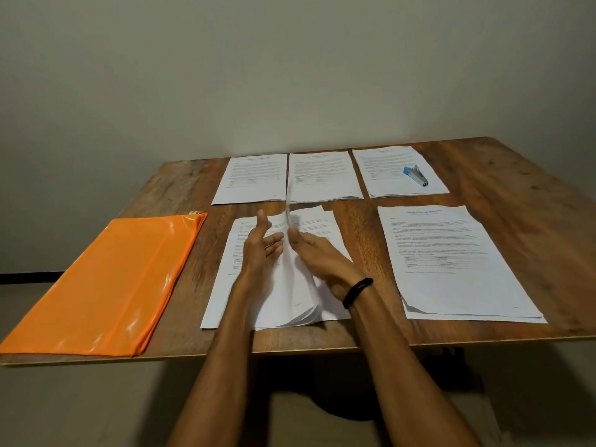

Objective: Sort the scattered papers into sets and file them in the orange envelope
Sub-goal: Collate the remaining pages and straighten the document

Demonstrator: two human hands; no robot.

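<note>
An orange envelope [106,285] lies flat at the table's front left. In front of me a thick stack of white papers [290,304] stands on edge, bowed, over a few loose printed sheets [225,285]. My left hand [263,250] presses its flat palm and straight fingers against the stack's left face. My right hand [317,256], a black band on its wrist, presses the right face with straight fingers. Three paper sets lie in a far row: left [254,179], middle [324,177] and right [387,172]. Another set [451,262] lies at the front right.
A blue and silver stapler [417,176] rests on the far right paper set. The wooden table [516,188] ends close to me, its front edge just past the papers. A plain wall stands behind the table.
</note>
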